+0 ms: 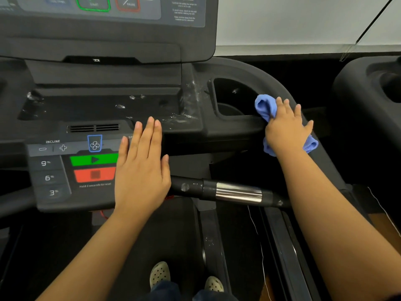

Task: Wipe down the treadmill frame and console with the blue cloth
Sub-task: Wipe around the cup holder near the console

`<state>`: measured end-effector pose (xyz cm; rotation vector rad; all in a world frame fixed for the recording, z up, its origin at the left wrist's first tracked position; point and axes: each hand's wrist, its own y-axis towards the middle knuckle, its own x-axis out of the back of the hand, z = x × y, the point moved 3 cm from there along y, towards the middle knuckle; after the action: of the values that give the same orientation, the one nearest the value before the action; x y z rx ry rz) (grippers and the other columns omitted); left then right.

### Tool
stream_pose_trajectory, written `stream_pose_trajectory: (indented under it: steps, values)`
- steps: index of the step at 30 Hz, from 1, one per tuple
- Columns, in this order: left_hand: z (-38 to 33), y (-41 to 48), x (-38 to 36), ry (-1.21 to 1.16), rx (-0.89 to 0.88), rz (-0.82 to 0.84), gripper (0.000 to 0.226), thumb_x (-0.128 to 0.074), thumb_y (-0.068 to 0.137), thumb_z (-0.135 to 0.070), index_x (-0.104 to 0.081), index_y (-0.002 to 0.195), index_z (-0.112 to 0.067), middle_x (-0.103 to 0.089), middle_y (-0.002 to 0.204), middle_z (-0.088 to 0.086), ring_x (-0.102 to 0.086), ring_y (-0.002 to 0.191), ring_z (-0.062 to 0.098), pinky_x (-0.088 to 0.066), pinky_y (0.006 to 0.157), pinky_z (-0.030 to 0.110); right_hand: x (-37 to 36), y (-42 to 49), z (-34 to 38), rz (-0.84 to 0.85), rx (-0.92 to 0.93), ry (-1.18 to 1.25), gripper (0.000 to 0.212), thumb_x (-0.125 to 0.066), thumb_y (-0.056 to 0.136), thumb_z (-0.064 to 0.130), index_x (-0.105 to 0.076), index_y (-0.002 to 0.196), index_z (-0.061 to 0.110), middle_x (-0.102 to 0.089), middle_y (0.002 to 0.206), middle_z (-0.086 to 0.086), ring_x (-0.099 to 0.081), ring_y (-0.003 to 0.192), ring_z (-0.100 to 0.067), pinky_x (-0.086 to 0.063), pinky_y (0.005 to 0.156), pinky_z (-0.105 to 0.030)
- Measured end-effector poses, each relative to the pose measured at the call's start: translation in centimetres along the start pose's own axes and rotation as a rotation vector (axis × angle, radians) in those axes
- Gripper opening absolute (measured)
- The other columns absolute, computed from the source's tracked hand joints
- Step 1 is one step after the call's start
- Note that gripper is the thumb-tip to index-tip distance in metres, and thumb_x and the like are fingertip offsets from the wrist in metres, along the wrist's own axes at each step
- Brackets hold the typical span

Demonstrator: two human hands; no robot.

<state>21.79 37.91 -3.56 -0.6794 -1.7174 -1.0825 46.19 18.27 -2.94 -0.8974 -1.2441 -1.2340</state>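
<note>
Treadmill console (104,98), left hand (141,170) flat on its right edge, right hand (286,131) pressing blue cloth (265,107) on the frame (249,68) beside the cup well (232,98)

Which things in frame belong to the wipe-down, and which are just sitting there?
Job: blue cloth, pressed by the right hand onto the treadmill frame; console, with the left hand flat over it.
Just there: shoes, neighbouring machine, wall.
</note>
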Motion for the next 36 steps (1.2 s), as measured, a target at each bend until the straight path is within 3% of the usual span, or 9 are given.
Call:
stream_pose_trajectory:
  steps: [4,8,13,18,24,29,31,34,36]
  values:
    - [0.0,0.0,0.0,0.006,0.008,0.013,0.063,-0.034,0.094,-0.031,-0.015,0.151,-0.012,-0.017,0.158,0.005,-0.007,0.144,0.017,-0.004,0.116,0.037,0.0,3.7,0.2,0.049,0.052,0.047,0.065,-0.040,0.094,0.013,-0.010,0.151,0.024,-0.008,0.159,0.001,-0.002,0.146,-0.025,-0.010,0.114,-0.053]
    - [-0.2,-0.1,0.1,-0.011,0.017,0.005,0.062,-0.035,0.094,-0.030,-0.017,0.151,-0.012,-0.018,0.157,0.005,-0.008,0.144,0.016,-0.004,0.116,0.037,-0.2,7.4,0.6,0.141,0.154,0.066,0.054,-0.031,0.101,0.028,-0.011,0.151,0.026,-0.007,0.159,0.000,-0.002,0.146,-0.026,-0.011,0.114,-0.053]
    - [-0.4,-0.1,0.2,-0.015,0.027,-0.005,0.061,-0.036,0.095,-0.030,-0.020,0.150,-0.011,-0.021,0.157,0.004,-0.013,0.145,0.018,-0.008,0.116,0.039,-1.1,10.9,2.2,0.149,0.311,0.057,0.051,-0.027,0.098,0.035,-0.022,0.147,0.023,-0.026,0.153,-0.007,-0.024,0.139,-0.033,-0.028,0.108,-0.055]
    - [-0.5,0.1,0.1,0.001,0.037,-0.010,0.059,-0.033,0.096,-0.033,-0.022,0.150,-0.010,-0.022,0.156,0.006,-0.015,0.144,0.020,-0.010,0.116,0.040,-1.4,14.0,4.8,0.217,0.404,0.080,0.068,-0.016,0.083,0.053,-0.026,0.143,0.023,-0.034,0.147,-0.009,-0.029,0.137,-0.034,-0.024,0.111,-0.051]
    - [-0.5,0.1,0.1,-0.009,0.035,0.000,0.058,-0.032,0.096,-0.034,-0.022,0.149,-0.011,-0.021,0.156,0.004,-0.013,0.144,0.019,-0.010,0.116,0.041,-0.4,14.3,9.7,0.259,0.467,0.115,0.035,-0.031,0.098,0.022,-0.039,0.130,0.011,-0.045,0.129,-0.016,-0.037,0.123,-0.037,-0.030,0.100,-0.047]
    - [-0.3,0.0,-0.1,-0.019,0.035,0.015,0.059,-0.033,0.096,-0.034,-0.021,0.149,-0.012,-0.021,0.156,0.004,-0.011,0.145,0.018,-0.008,0.117,0.040,-0.4,14.6,13.8,0.308,0.513,0.174,0.043,-0.034,0.095,0.023,-0.038,0.134,0.008,-0.046,0.134,-0.016,-0.042,0.122,-0.035,-0.032,0.104,-0.043]
    - [-0.3,0.1,-0.2,-0.026,0.034,0.016,0.060,-0.034,0.096,-0.034,-0.020,0.149,-0.012,-0.021,0.156,0.003,-0.010,0.145,0.018,-0.006,0.117,0.039,-1.4,15.7,15.4,0.319,0.538,0.204,0.042,-0.036,0.087,0.032,-0.049,0.124,0.015,-0.053,0.126,-0.014,-0.048,0.114,-0.031,-0.037,0.101,-0.043]
    - [-0.3,0.2,-0.2,-0.037,0.035,0.016,0.059,-0.034,0.095,-0.034,-0.021,0.149,-0.012,-0.020,0.156,0.003,-0.009,0.145,0.017,-0.005,0.117,0.038,-2.0,14.6,18.1,0.359,0.511,0.199,0.026,-0.037,0.081,0.039,-0.054,0.081,0.019,-0.055,0.089,-0.006,-0.050,0.091,-0.023,-0.043,0.086,-0.035]
    - [-0.3,0.3,-0.2,-0.038,0.034,0.020,0.059,-0.033,0.096,-0.035,-0.021,0.149,-0.012,-0.021,0.156,0.003,-0.009,0.145,0.017,-0.004,0.117,0.037,-1.5,12.0,19.5,0.352,0.517,0.204,0.035,-0.036,0.091,0.038,-0.062,0.092,0.014,-0.060,0.100,-0.013,-0.055,0.095,-0.030,-0.041,0.085,-0.036]
